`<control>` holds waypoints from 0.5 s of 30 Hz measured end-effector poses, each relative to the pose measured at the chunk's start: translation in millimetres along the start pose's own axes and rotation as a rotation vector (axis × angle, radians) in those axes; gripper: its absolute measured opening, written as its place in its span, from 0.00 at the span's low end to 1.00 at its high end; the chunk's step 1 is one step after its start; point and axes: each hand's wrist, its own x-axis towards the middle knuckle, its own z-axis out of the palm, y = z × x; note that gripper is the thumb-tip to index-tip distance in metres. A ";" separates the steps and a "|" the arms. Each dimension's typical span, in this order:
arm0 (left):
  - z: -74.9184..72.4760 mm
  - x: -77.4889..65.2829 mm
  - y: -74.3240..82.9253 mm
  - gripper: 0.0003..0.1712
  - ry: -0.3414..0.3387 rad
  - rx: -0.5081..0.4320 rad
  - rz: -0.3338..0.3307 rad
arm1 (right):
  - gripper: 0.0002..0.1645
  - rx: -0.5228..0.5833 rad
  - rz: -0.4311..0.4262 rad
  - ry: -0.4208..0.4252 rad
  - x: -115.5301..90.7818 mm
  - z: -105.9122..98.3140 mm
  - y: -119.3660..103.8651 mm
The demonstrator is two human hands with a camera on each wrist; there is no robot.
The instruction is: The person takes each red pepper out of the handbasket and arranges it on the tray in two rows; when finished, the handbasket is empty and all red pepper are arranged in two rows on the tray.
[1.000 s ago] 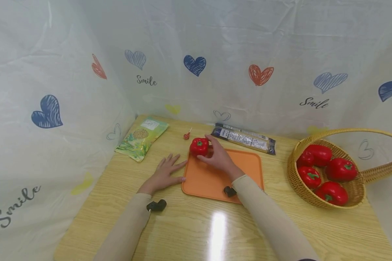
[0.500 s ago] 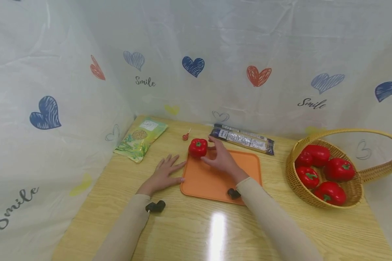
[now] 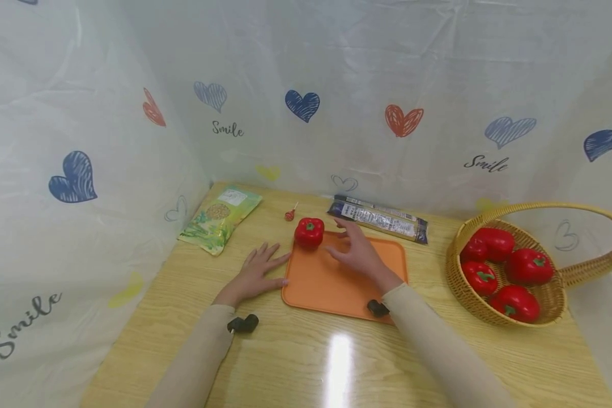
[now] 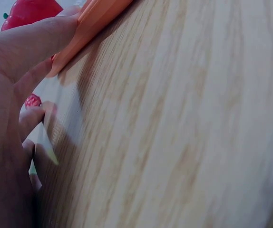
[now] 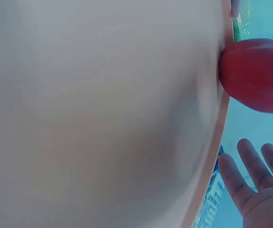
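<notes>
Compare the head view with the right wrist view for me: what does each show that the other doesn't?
Only the head view: the wicker basket with its red peppers, the lollipop, and the green stem on top of the single pepper at the tray's corner.

Only the right wrist view: the palm side of the right hand; the head camera sees mainly its back.

Both: that single pepper, the orange tray, part or all of the long packet, and the right hand standing apart from the pepper.
</notes>
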 end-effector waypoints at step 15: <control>0.7 0.0 0.6 0.41 0.007 0.002 0.003 | 0.39 -0.002 0.033 -0.014 -21.7 -25.5 6.7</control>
